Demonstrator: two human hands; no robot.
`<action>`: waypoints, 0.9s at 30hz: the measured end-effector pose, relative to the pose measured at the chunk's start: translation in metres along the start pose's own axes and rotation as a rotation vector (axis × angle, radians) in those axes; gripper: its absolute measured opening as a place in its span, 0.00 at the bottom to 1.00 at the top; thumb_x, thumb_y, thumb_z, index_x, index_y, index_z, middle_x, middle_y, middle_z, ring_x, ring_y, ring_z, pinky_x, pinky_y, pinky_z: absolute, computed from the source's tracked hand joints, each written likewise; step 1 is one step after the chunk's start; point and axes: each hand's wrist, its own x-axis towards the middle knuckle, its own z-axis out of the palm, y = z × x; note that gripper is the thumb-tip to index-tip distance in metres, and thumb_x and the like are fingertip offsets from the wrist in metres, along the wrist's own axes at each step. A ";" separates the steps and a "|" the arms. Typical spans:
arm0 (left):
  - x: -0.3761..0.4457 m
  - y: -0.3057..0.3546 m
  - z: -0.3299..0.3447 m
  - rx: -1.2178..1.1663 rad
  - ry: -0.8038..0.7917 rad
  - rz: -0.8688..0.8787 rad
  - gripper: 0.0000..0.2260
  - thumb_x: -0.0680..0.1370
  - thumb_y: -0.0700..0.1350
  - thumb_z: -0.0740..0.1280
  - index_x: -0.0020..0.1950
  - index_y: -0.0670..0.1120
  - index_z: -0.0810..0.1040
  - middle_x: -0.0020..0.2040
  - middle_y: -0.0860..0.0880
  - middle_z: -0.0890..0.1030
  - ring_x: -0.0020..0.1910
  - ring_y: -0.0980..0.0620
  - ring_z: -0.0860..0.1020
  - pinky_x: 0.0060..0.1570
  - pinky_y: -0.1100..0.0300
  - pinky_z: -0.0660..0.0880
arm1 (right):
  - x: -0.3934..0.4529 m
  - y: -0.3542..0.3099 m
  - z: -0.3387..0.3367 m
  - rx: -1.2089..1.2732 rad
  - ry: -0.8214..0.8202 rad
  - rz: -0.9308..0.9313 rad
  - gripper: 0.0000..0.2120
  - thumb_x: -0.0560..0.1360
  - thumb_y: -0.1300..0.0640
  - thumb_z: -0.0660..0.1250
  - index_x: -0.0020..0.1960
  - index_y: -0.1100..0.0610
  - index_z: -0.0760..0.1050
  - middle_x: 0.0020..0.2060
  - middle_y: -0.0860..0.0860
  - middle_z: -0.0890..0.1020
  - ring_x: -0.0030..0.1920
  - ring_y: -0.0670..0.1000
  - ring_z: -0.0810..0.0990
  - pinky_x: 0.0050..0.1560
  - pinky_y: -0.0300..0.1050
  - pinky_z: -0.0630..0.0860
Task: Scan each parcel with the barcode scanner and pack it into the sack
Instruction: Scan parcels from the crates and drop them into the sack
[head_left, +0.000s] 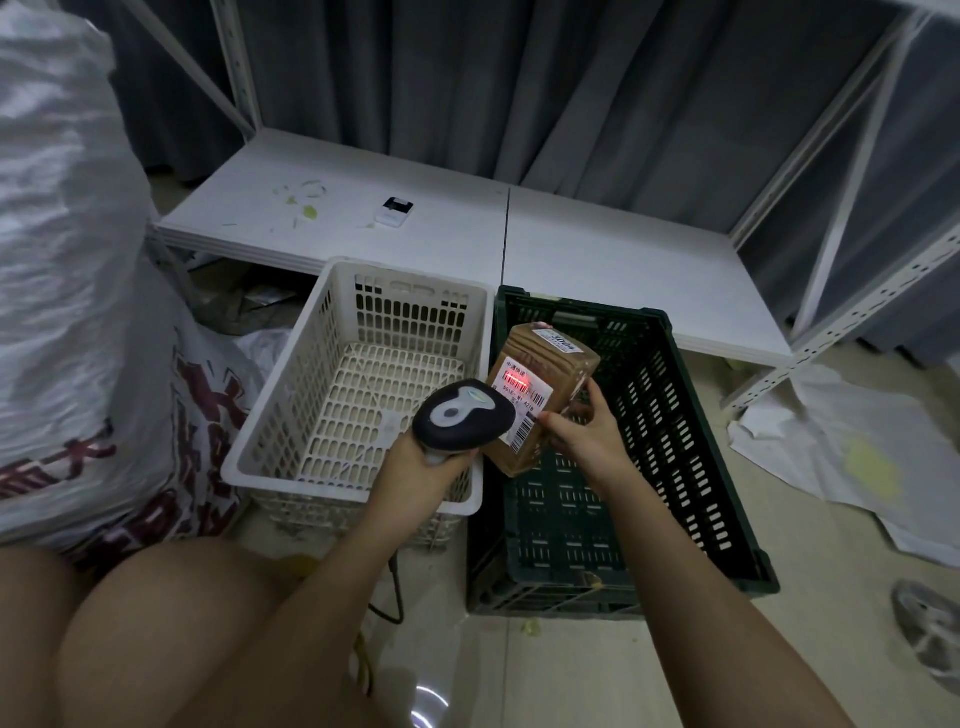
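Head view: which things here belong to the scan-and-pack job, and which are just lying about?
Job:
barcode scanner, gripped by left hand
brown parcel, held by right hand, red beam on its label
white sack

Lying about:
white crate
green crate
small white device on shelf
shoe

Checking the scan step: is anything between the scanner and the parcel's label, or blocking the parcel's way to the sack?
Nothing visible. The scanner in the left hand throws red light on the parcel held by the right hand. The sack stands left, beyond the white basket.
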 end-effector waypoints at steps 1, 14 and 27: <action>0.000 -0.001 0.000 0.010 0.004 -0.005 0.17 0.73 0.41 0.74 0.57 0.55 0.74 0.51 0.60 0.79 0.52 0.62 0.77 0.53 0.67 0.72 | 0.000 0.000 0.000 0.003 0.000 -0.001 0.32 0.71 0.62 0.74 0.70 0.45 0.65 0.53 0.49 0.78 0.55 0.50 0.80 0.55 0.52 0.80; 0.000 -0.002 -0.002 -0.012 0.063 -0.001 0.18 0.72 0.40 0.74 0.57 0.55 0.75 0.52 0.59 0.79 0.57 0.56 0.77 0.57 0.61 0.72 | -0.001 -0.003 0.006 0.045 0.049 0.008 0.34 0.71 0.62 0.75 0.71 0.49 0.65 0.53 0.51 0.78 0.55 0.52 0.79 0.51 0.49 0.81; -0.024 0.166 -0.075 0.001 0.301 0.366 0.19 0.73 0.43 0.74 0.63 0.47 0.75 0.57 0.53 0.78 0.57 0.56 0.75 0.53 0.65 0.71 | -0.050 -0.150 0.067 0.327 -0.098 -0.230 0.37 0.73 0.63 0.72 0.75 0.46 0.60 0.63 0.55 0.77 0.58 0.53 0.80 0.54 0.52 0.81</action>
